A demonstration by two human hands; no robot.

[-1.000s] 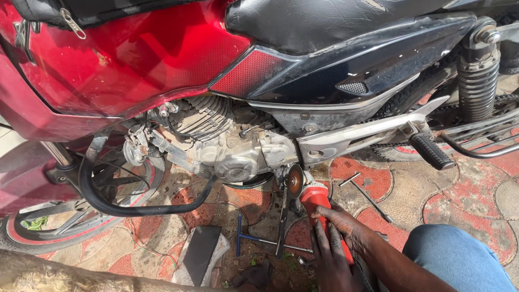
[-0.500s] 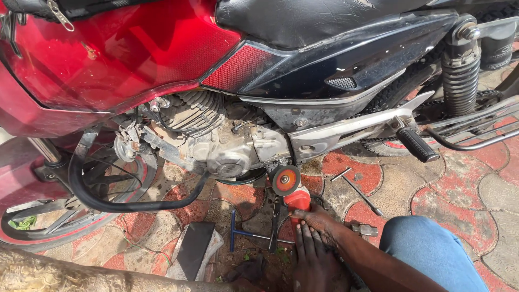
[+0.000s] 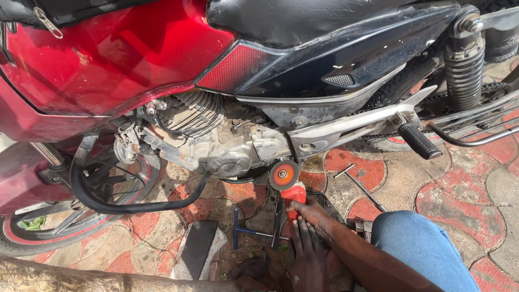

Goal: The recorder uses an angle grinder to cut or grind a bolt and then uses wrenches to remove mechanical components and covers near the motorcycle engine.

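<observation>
Head view, looking down at a motorcycle's side. The right hand (image 3: 313, 213) grips a red angle grinder (image 3: 293, 197) by its body, fingers wrapped tight around it; the arm comes in from bottom right over a blue-jeaned knee (image 3: 427, 249). The left hand (image 3: 307, 259) lies flat just below, fingers (image 3: 297, 232) stretched out straight and close together, their tips touching the grinder's rear end (holding or only steadying, cannot tell).

The grinder points up toward the bike, low over the paved floor (image 3: 465, 184). Its orange disc (image 3: 284, 174) faces the camera and sits right at the lower edge of the engine (image 3: 227, 146), just beside the silver footrest bracket (image 3: 346, 130); contact with metal cannot be told.

Around it: a blue T-handle wrench (image 3: 240, 230) lies on the floor left of the hands, with a dark flat slab (image 3: 197, 246) further left. Two thin metal rods (image 3: 359, 184) lie right of the disc. A black footpeg (image 3: 419, 141) sticks out at the right, near the rear shock spring (image 3: 464, 70). A black crash bar (image 3: 124, 205) loops under the engine at left, in front of the front wheel (image 3: 48, 238). Red tank (image 3: 108, 59) and black seat (image 3: 303, 19) fill the top.
</observation>
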